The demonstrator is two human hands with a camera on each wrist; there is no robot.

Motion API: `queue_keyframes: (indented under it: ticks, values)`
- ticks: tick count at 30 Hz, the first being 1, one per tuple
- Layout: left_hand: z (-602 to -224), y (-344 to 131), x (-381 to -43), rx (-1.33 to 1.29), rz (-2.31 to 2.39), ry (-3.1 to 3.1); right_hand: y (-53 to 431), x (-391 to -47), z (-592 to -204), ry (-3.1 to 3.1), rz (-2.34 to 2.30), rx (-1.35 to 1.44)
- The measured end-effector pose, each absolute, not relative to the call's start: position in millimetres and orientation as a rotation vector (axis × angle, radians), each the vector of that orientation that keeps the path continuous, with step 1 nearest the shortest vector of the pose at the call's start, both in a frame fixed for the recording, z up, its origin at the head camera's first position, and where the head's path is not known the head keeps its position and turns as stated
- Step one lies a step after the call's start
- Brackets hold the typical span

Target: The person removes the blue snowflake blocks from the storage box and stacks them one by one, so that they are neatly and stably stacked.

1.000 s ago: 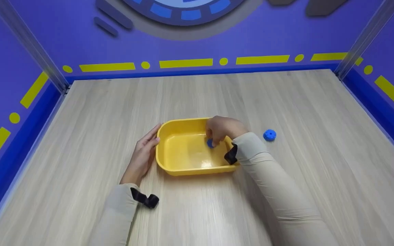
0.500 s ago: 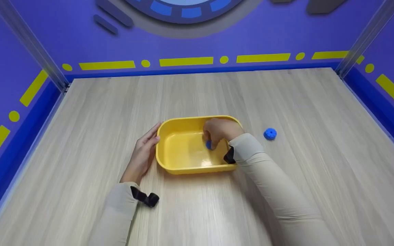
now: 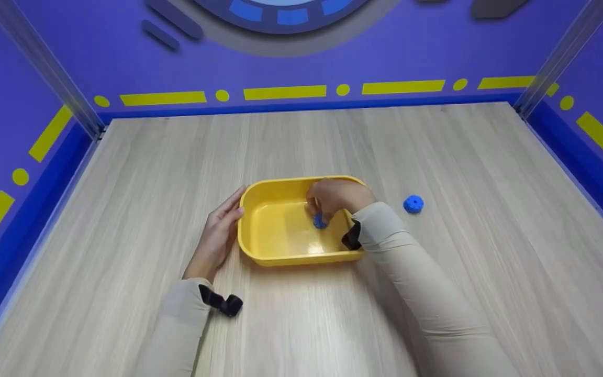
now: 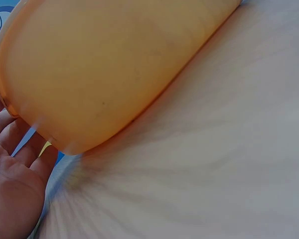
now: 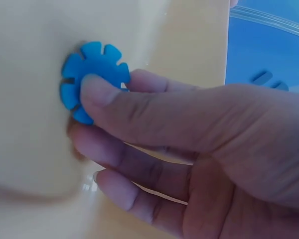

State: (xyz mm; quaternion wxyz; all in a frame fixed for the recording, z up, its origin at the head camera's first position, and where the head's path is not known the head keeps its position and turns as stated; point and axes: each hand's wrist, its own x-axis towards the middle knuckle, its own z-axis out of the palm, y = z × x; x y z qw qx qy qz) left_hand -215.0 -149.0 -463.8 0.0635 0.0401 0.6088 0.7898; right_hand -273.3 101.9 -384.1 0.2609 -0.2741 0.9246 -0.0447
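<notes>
Left of centre, my left hand (image 3: 216,235) holds the near-left wall of a yellow plastic tub (image 3: 280,260), its thumb tip over the rim and its fingers along the outside. In the left wrist view those fingers (image 4: 40,162) lie against the tub's outer wall (image 4: 99,74). Inside the tub, my right hand (image 3: 341,196) pinches a blue notched interlocking disc (image 3: 320,221) low over the floor. The right wrist view has the thumb pressed on the face of this disc (image 5: 97,67), with fingers behind it. Whether the disc touches the floor, I cannot tell.
A second blue notched round piece (image 3: 413,204), thicker, lies on the wooden table (image 3: 464,173) to the right of the tub. Purple panels (image 3: 280,68) with yellow marks wall the table at the back and both sides.
My right hand has shifted slightly left and down inside the tub, and more of the disc shows. The left hand keeps its hold on the tub.
</notes>
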Motion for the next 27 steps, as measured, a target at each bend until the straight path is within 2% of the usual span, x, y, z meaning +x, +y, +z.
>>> queue_keyframes:
  ticks: [27]
  values:
    - [-463, -150, -216, 0.11, 2.356, 1.864, 108, -262, -351, 2.515, -0.33, -0.701]
